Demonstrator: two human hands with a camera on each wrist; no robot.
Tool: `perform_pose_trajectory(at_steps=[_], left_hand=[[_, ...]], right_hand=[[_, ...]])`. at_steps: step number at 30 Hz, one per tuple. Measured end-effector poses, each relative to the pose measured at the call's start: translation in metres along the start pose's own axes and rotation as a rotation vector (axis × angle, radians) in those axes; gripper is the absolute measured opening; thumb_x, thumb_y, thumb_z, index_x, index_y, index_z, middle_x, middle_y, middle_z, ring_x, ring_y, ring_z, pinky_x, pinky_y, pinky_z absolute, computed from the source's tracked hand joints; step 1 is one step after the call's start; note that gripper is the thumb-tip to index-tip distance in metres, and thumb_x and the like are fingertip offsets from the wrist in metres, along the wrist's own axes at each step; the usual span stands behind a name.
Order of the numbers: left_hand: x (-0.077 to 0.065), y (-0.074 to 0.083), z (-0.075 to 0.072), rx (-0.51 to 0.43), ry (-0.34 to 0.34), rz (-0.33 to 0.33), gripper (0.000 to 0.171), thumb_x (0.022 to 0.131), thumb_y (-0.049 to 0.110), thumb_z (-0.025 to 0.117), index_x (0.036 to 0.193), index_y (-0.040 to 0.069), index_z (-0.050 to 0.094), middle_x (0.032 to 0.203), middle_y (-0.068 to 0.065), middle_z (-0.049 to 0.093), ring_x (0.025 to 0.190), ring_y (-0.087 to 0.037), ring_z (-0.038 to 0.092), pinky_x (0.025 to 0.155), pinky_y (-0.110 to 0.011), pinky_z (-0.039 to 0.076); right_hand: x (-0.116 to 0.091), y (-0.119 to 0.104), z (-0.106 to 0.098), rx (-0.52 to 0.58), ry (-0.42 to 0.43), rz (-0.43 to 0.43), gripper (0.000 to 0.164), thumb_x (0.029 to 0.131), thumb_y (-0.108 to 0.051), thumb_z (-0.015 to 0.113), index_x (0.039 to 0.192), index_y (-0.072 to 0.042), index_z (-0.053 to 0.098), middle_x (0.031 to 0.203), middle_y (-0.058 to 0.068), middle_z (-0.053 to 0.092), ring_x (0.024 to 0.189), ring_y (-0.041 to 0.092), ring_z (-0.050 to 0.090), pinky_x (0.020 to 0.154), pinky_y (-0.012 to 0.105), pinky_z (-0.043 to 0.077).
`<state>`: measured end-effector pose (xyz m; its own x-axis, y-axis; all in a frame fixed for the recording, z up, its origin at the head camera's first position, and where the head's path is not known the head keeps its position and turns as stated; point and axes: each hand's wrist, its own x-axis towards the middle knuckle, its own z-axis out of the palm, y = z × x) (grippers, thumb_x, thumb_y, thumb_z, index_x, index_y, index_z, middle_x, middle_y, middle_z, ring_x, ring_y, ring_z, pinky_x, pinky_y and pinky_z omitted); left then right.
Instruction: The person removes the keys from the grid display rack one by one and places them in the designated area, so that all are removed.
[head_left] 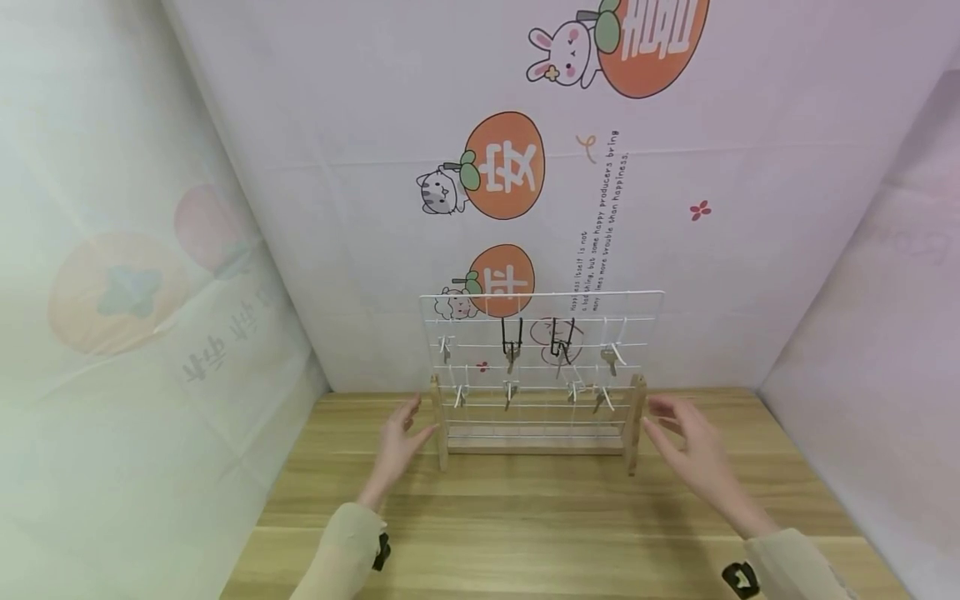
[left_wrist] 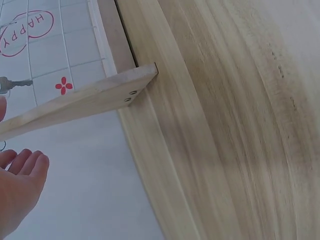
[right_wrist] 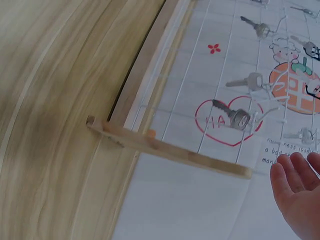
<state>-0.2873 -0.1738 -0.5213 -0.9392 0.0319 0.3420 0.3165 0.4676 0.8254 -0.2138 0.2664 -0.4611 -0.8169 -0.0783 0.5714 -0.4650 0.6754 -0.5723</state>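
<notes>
Looking from the head, there's a wire rack [head_left: 536, 451] on a wooden table [head_left: 525, 533], loaded with small keys [head_left: 609, 359], some on black hooks. It sits right between the left hand [head_left: 396, 450] and the right hand [head_left: 697, 454], one beside each wooden end post. Both hands are relaxed, fingers apart from thumb, nothing in either. Can't tell if the thumbs actually touch the posts. Writing on the backdrop [head_left: 375, 108] runs sideways: "a bad thing, but some happy producers bring", then "times more trouble than happiness." The rack wires clutter the starts of the lines. Orange fruits [head_left: 506, 165] carry 安 and 平; the top one is cut off.

Left wrist cam: "HAPPY" in a red outline, upside down and clipped at the edge. One key pokes in, also cropped. Only part of that hand shows, fingers loosely bent near the post, holding nothing.

Right wrist cam: a key covers the heart's lettering, so just "HA" reads. That hand is cut off too, fingers loose and empty, just past the post's end.
</notes>
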Motion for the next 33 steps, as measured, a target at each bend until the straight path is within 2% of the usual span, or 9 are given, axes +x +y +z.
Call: perform_pose_trajectory(at_steps=[3,5,10,16,21,27,33], left_hand=[[0.001,-0.003,0.004,-0.026,-0.006,0.016,0.063,0.085,0.006,0.074,0.139,-0.011,0.045,0.143,-0.033,0.049,0.128,-0.049,0.052,0.110,-0.057,0.048],[0.002,-0.006,0.008,-0.045,-0.019,0.012,0.063,0.086,0.004,0.073,0.140,-0.011,0.044,0.144,-0.033,0.047,0.130,-0.049,0.051,0.111,-0.057,0.046],[0.005,-0.011,0.015,-0.072,-0.043,-0.013,0.061,0.087,0.003,0.071,0.140,-0.013,0.043,0.144,-0.034,0.046,0.131,-0.050,0.050,0.112,-0.059,0.044],[0.005,-0.015,0.021,-0.084,0.005,-0.006,0.056,0.086,0.000,0.071,0.135,-0.015,0.048,0.137,-0.037,0.052,0.125,-0.052,0.054,0.108,-0.060,0.047],[0.006,-0.019,0.026,-0.080,0.044,-0.011,0.051,0.086,0.000,0.071,0.131,-0.015,0.052,0.132,-0.036,0.056,0.121,-0.051,0.058,0.104,-0.059,0.051],[0.007,-0.017,0.032,-0.159,0.065,-0.055,0.046,0.087,-0.002,0.070,0.128,-0.015,0.054,0.128,-0.037,0.059,0.118,-0.051,0.060,0.100,-0.051,0.055],[0.009,-0.017,0.037,-0.204,0.073,-0.067,0.041,0.087,-0.005,0.069,0.125,-0.014,0.057,0.122,-0.037,0.062,0.114,-0.049,0.064,0.097,-0.045,0.058]], right_hand=[[0.003,-0.006,0.005,0.030,0.007,-0.028,0.034,0.091,-0.003,0.068,0.121,0.007,0.057,0.116,0.023,0.065,0.106,0.001,0.058,0.092,-0.006,0.042],[0.005,-0.009,0.008,0.036,0.015,-0.049,0.034,0.089,0.000,0.069,0.120,0.007,0.058,0.116,0.021,0.066,0.106,0.001,0.059,0.093,-0.004,0.046],[0.010,-0.016,0.017,0.058,0.019,-0.072,0.035,0.086,0.004,0.070,0.119,0.007,0.059,0.114,0.020,0.067,0.103,0.011,0.064,0.092,0.000,0.050],[0.017,-0.025,0.032,0.085,-0.018,-0.047,0.035,0.088,0.000,0.070,0.120,0.007,0.058,0.114,0.020,0.067,0.099,0.030,0.068,0.090,0.003,0.053],[0.022,-0.032,0.046,0.103,-0.010,-0.074,0.034,0.086,0.001,0.071,0.118,0.006,0.059,0.113,0.018,0.068,0.097,0.032,0.068,0.088,0.016,0.061],[0.027,-0.043,0.058,0.156,0.005,-0.143,0.033,0.085,0.005,0.071,0.115,0.009,0.059,0.111,0.020,0.069,0.096,0.032,0.069,0.086,0.034,0.065],[0.033,-0.051,0.069,0.209,-0.010,-0.131,0.030,0.087,0.002,0.070,0.114,0.009,0.060,0.111,0.021,0.069,0.099,0.034,0.069,0.087,0.042,0.064]])
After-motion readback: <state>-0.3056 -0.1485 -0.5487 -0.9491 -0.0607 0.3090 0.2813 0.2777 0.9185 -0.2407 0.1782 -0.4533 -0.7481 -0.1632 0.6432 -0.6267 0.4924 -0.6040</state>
